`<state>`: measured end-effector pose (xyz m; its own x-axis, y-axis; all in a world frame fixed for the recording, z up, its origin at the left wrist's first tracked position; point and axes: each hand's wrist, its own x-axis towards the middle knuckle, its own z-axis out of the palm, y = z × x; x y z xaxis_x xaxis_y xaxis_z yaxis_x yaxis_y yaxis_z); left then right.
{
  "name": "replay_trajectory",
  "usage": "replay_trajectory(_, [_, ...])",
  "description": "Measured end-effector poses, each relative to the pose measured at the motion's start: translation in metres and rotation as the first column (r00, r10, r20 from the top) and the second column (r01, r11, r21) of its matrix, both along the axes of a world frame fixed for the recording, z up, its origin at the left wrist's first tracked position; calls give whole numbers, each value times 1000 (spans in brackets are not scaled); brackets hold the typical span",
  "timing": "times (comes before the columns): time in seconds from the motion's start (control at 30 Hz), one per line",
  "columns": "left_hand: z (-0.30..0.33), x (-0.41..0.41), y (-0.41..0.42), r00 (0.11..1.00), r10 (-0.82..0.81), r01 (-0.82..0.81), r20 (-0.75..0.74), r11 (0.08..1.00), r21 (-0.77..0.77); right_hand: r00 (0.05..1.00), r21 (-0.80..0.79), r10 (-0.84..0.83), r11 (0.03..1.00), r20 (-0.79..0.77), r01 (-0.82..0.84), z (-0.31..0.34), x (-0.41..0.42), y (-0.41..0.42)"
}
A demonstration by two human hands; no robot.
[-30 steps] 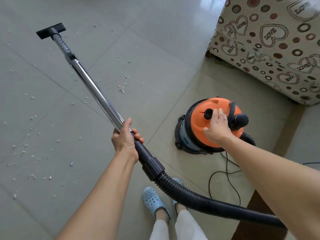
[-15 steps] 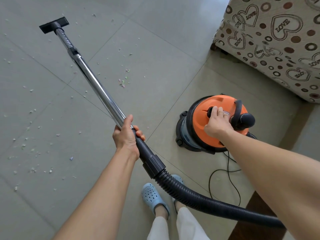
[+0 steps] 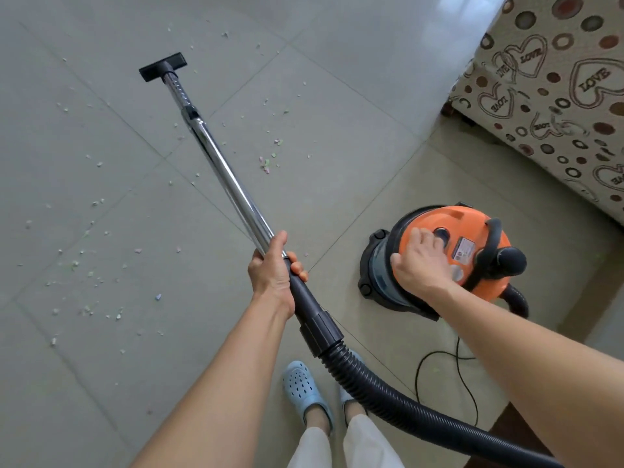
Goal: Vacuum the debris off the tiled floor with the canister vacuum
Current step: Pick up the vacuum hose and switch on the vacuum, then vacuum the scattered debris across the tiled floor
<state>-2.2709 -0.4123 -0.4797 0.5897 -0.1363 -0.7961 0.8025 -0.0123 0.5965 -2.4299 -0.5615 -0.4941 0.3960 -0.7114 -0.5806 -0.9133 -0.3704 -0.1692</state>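
Debris-strewn tiled floor (image 3: 101, 383), wand (image 3: 229, 184) in left hand (image 3: 271, 271)

Grey tiled floor (image 3: 337, 96) w/ small pale debris bits (image 3: 266, 163) scattered left & centre. Long chrome metal wand (image 3: 229, 184) runs from left hand (image 3: 273, 268) fwd to flat black floor nozzle (image 3: 163, 66). Orange-lidded round canister vacuum (image 3: 449, 261) on right, right hand (image 3: 422, 261) on its lid. Black ribbed hose (image 3: 405, 410) trails back-right; heart-patterned fabric sofa (image 3: 557, 96) far right, behind canister.

1. The wand (image 3: 233, 187) is polished chrome metal, mirror-bright.
2. The hose (image 3: 405, 407) is ribbed matt black plastic.
3. The canister lid (image 3: 472, 231) is smooth orange plastic.
4. The floor (image 3: 354, 106) tiles are glossy.
5. At two o'clock, printed cloth (image 3: 557, 96) looks woven.
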Motion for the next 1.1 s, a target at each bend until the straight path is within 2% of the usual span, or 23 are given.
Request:
replay_trajectory(0.03, [1, 2, 2, 1000, 4, -4, -9, 1000, -7, 993, 87, 8, 996, 116, -18, 10, 14, 18])
replay_trajectory(0.07, [2, 4, 4, 1000, 8, -8, -17, 1000, -11, 976, 268, -52, 963, 211, -7, 20, 28, 39])
replay_trajectory(0.1, [4, 6, 6, 1000, 11, -11, -25, 1000, -16, 953, 509, -181, 860, 244, 33, 30, 41, 61])
replay_trajectory(0.13, [7, 11, 7, 999, 20, -21, -29, 1000, -21, 930, 715, -298, 697, 214, 59, 40, 54, 81])
replay_trajectory(0.17, [11, 18, 11, 999, 38, -39, -30, 999, -23, 917, 844, -371, 531, 145, 81, 49, 64, 99])
replay_trajectory(0.2, [14, 24, 13, 998, 47, -48, -29, 999, -24, 908, 912, -413, 397, 77, 104, 55, 70, 111])
replay_trajectory(0.23, [18, 33, 19, 998, 56, -56, -22, 998, -22, 906, 944, -423, 311, 33, 111, 60, 75, 120])
replay_trajectory(0.27, [23, 42, 27, 998, 65, -65, -11, 998, -21, 911, 956, -411, 275, 19, 104, 65, 80, 129])
replay_trajectory(0.33, [28, 60, 40, 997, 78, -78, 12, 996, -30, 920, 962, -390, 266, 44, 67, 73, 86, 138])
replay_trajectory(0.47, [41, 89, 66, 991, 136, -134, 11, 986, -99, 940, 923, -308, 384, 148, -19, 88, 104, 158])
replay_trajectory(0.7, [55, 116, 116, 968, 244, -250, -59, 958, -139, 950, 873, -232, 482, 208, -74, 116, 134, 202])
replay_trajectory(1.1, [54, 187, 255, 903, 399, -423, -158, 891, -165, 967, 843, -38, 500, 251, -199, 128, 221, 314])
